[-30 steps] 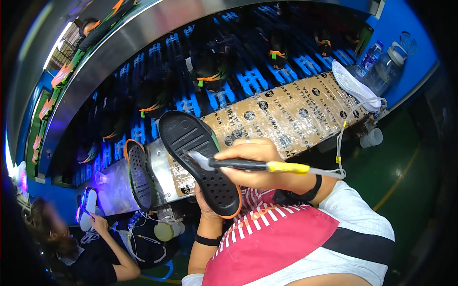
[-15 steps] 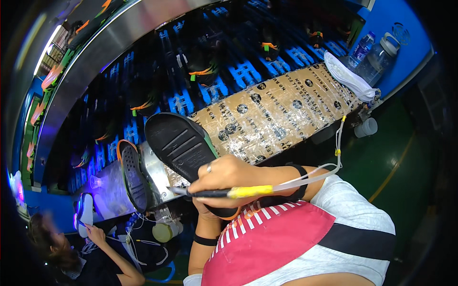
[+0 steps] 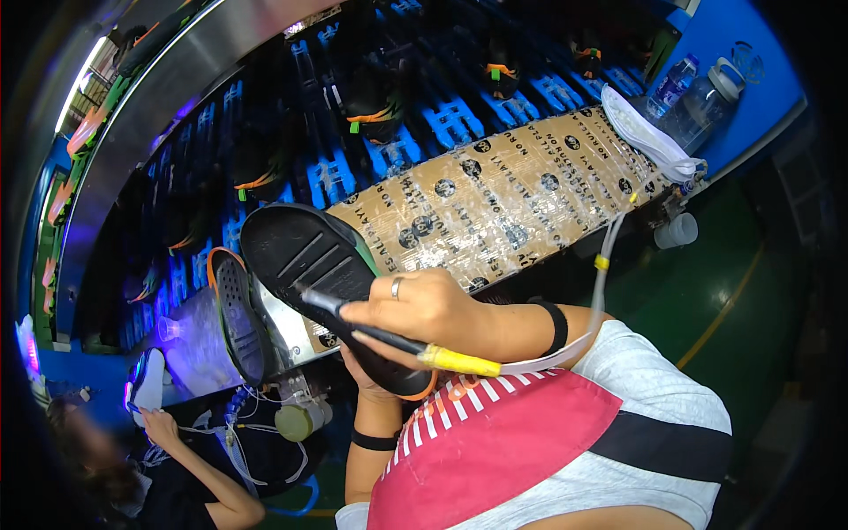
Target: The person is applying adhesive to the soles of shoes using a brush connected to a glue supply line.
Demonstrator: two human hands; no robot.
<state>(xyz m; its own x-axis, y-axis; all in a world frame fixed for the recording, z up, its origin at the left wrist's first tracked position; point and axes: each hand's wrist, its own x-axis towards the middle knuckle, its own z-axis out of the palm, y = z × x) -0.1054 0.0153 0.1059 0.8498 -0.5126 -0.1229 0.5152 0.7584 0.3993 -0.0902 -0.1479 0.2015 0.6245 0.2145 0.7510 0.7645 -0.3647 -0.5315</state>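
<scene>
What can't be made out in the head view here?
- Left hand: mostly hidden under the black shoe sole; grip unclear.
- Brush tip: too small against the sole to tell contact.
- Right hand fingers cover the brush handle.
- Shoes on the blue conveyor: too dark.

Far side: a blue slatted conveyor (image 3: 459,119) running left to right, carrying dark shoes with orange trim (image 3: 375,110), bordered on the far left by a curved grey metal rail (image 3: 168,84) with a bright strip light (image 3: 78,75) beyond it. Near side of the conveyor: a work ledge wrapped in brown printed cardboard under clear tape (image 3: 512,199), with a blue wall panel (image 3: 751,97) at far right holding two clear plastic bottles (image 3: 698,88). Lower right: dark green floor (image 3: 707,309) with a yellow painted line (image 3: 720,309); violet glow at the left edge.
</scene>
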